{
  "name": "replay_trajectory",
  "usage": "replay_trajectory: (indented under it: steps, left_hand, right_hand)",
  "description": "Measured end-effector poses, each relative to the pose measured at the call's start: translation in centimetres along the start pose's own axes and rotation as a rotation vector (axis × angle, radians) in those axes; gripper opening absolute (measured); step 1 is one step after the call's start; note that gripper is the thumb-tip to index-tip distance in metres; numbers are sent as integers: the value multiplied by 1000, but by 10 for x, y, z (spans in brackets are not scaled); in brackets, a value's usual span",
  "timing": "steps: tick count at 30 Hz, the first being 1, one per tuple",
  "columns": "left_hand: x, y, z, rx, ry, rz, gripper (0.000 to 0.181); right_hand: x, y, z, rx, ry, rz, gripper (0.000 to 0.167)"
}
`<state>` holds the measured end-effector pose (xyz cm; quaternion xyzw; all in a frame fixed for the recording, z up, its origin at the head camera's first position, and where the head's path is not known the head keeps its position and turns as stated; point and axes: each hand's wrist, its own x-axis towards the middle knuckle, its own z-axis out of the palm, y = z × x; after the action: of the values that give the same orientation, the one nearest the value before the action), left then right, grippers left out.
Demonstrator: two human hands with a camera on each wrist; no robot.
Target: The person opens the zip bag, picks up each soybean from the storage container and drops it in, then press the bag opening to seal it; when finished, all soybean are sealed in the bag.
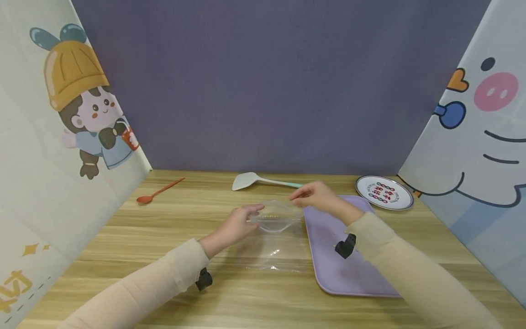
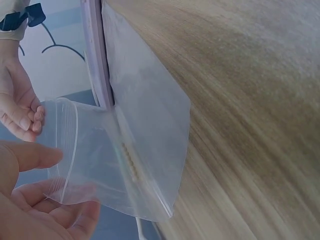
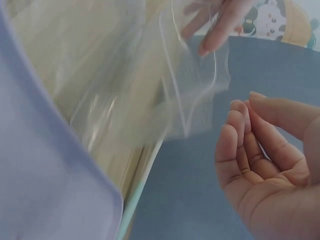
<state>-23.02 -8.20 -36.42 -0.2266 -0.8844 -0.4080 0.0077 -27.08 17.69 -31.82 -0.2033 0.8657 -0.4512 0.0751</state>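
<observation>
A clear zip-lock bag (image 1: pixel 275 251) lies on the table, its zip end raised and its mouth gaping. My left hand (image 1: pixel 238 224) holds the left side of that mouth; in the left wrist view, the thumb (image 2: pixel 42 156) is in front of the plastic and the fingers (image 2: pixel 82 217) are behind. A row of small yellowish bits (image 2: pixel 130 162) shows through the bag. My right hand (image 1: pixel 318 198) hovers by the mouth's right side, apart from the plastic in the right wrist view. Its fingers (image 3: pixel 227 145) are curled, thumb against fingertips, with nothing visible between them.
A lilac tray (image 1: pixel 328 274) with a few small yellowish bits sits under my right forearm. Behind are a white spatula (image 1: pixel 245 181) with a green handle end, and a patterned plate (image 1: pixel 400 199). An orange-red spoon (image 1: pixel 145 199) lies at back left.
</observation>
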Motion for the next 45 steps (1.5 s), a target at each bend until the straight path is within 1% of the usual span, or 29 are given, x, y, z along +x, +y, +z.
replay_trajectory:
  steps: [6,13,16,18,21,25,30,34,38,40,45]
  left_hand:
    - [2,-1,-1,-2,-5,-5,52]
    - [1,-1,-3,19,-9,29,49]
    - [0,-1,-4,19,-7,31,48]
    - [0,-1,-4,24,-5,42,46]
    - [0,0,-4,24,-10,40,44]
    - [1,1,-4,24,-11,28,46]
    - [1,0,-4,26,-5,40,47]
    - [1,-3,-4,23,-10,51,47]
    - [0,-5,-4,34,-14,46,47]
    - [0,-5,-4,39,-16,44,47]
    - [0,-5,-4,29,-18,49,47]
  right_hand:
    - [-4,16,-21,-11,9,35,26]
    - [-14,41,-40,-68,-19,104,29]
    - [-19,54,-45,-78,-42,127,30]
    - [-23,63,-47,-87,-57,133,32]
    - [-27,76,-49,-141,-74,140,31]
    - [-33,92,-52,-174,-105,141,28]
    - [-39,109,-54,-110,-177,135,28]
    - [-41,115,-52,-83,-203,143,29]
    - [-42,116,-49,-105,-202,174,29]
    - [-42,116,-48,-114,-202,177,29]
    - [-44,115,-46,-119,-195,148,29]
